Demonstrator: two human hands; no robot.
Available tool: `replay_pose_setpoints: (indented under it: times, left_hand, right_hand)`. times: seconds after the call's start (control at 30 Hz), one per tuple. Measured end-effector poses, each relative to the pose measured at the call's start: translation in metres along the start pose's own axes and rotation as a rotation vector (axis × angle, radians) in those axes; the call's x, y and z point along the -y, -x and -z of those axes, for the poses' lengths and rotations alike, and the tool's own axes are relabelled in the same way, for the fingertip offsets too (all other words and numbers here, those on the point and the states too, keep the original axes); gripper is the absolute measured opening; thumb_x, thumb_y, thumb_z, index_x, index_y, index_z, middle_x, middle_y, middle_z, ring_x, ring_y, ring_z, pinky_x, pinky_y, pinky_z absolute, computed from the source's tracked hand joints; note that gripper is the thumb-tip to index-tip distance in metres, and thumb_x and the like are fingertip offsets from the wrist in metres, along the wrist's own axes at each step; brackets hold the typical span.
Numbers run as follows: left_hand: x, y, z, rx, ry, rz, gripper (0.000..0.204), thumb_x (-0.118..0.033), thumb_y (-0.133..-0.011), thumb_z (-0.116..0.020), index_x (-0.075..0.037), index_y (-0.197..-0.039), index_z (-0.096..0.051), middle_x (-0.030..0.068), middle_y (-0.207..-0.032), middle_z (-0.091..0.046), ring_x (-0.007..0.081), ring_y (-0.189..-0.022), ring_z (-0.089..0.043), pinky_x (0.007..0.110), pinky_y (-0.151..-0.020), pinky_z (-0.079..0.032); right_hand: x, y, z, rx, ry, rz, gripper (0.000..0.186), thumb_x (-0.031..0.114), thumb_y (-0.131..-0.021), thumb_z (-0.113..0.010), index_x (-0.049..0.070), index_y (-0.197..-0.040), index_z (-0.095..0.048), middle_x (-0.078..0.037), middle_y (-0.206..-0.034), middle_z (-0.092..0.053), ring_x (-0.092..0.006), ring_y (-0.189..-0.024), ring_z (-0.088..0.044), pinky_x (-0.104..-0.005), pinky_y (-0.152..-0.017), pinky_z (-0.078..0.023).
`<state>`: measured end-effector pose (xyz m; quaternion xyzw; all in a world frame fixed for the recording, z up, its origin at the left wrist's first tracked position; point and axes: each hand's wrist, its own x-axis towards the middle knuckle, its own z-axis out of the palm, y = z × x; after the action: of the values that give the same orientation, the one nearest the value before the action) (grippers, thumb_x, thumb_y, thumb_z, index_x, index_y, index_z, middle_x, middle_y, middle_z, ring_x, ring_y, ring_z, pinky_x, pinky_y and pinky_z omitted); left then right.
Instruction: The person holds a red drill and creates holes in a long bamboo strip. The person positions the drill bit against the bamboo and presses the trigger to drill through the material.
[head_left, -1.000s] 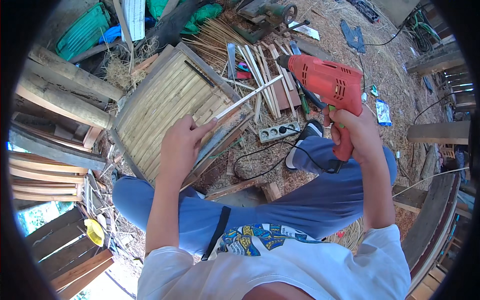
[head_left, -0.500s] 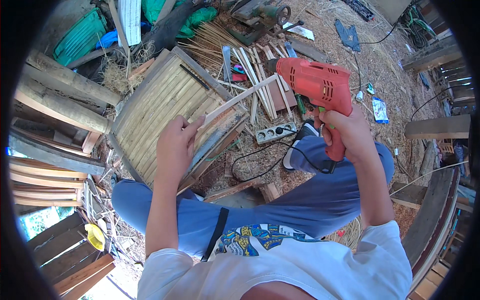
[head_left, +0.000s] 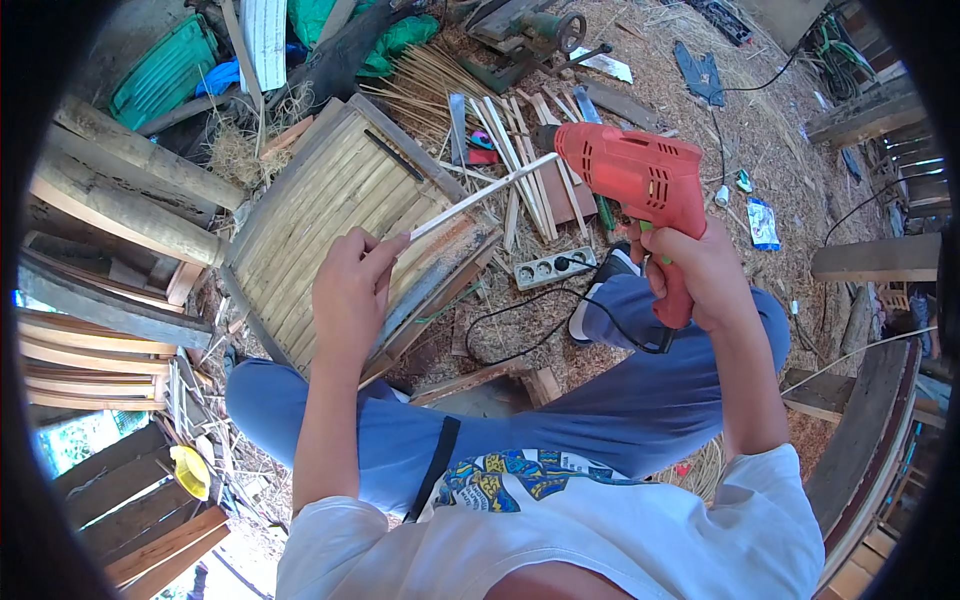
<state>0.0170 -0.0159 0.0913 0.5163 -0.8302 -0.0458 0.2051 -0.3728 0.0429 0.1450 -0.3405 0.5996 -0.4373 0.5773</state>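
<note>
My left hand (head_left: 352, 283) pinches one end of a thin, pale wooden strip (head_left: 478, 198) between thumb and fingers. The strip slants up to the right, and its far end meets the chuck area of a red power drill (head_left: 632, 172). Around the drill's handle my right hand (head_left: 700, 262) is wrapped, with the chuck pointing left. I cannot tell whether the strip touches the chuck. Below the strip lies a slatted wooden panel (head_left: 325, 205) in a worn frame.
A white power strip (head_left: 553, 268) with a plugged black cord lies ahead of my crossed legs. Beyond are loose wooden strips (head_left: 513, 165), a metal vise-like machine (head_left: 530, 40) and wood shavings. Stacked curved boards (head_left: 95, 375) stand at left; a yellow bowl-like piece (head_left: 191, 472) lies there too.
The wooden strip has turned slightly about its length, showing a narrower face now. Both hands and the drill stay almost in place.
</note>
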Motion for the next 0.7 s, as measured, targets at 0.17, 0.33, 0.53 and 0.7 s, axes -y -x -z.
replay_pose_setpoints:
  times: [0.17,0.33,0.53,0.7]
  left_hand:
    - [0.005,0.003,-0.002,0.052,-0.027,-0.017,0.030,-0.003,-0.096,-0.078,-0.014,-0.123,-0.084,0.0093,-0.093,-0.065,0.0316,-0.089,-0.068,0.046,-0.078,-0.056]
    - [0.013,0.011,-0.007,0.224,-0.119,0.087,0.028,-0.011,-0.105,-0.069,-0.012,-0.131,-0.079,0.0133,-0.100,-0.071,0.0359,-0.092,-0.073,0.047,-0.081,-0.058]
    - [0.015,0.015,-0.016,0.187,0.113,0.147,0.036,-0.009,-0.107,-0.064,-0.015,-0.141,-0.075,0.0146,-0.108,-0.077,0.0372,-0.098,-0.075,0.047,-0.082,-0.059]
    - [0.001,0.003,-0.001,0.406,0.041,0.206,0.053,-0.007,-0.105,-0.063,-0.027,-0.153,-0.069,0.0129,-0.114,-0.079,0.0337,-0.101,-0.078,0.044,-0.089,-0.060]
  right_hand:
    - [-0.001,0.000,0.000,-0.005,0.010,-0.015,0.027,0.011,-0.098,-0.073,0.000,-0.123,-0.073,-0.008,-0.093,-0.074,-0.0121,-0.061,-0.062,-0.0286,-0.055,-0.050]
    - [-0.002,0.000,0.001,0.009,0.004,-0.011,0.027,0.011,-0.098,-0.073,0.000,-0.123,-0.073,-0.008,-0.093,-0.074,-0.0120,-0.061,-0.063,-0.0284,-0.054,-0.050]
    - [-0.001,0.002,-0.002,-0.009,0.008,-0.003,0.028,0.011,-0.098,-0.073,-0.001,-0.123,-0.073,-0.008,-0.093,-0.073,-0.0119,-0.061,-0.063,-0.0285,-0.054,-0.050]
    - [-0.004,0.000,-0.002,-0.003,0.022,-0.002,0.025,0.012,-0.098,-0.072,0.000,-0.120,-0.073,-0.008,-0.092,-0.073,-0.0118,-0.060,-0.063,-0.0285,-0.054,-0.050]
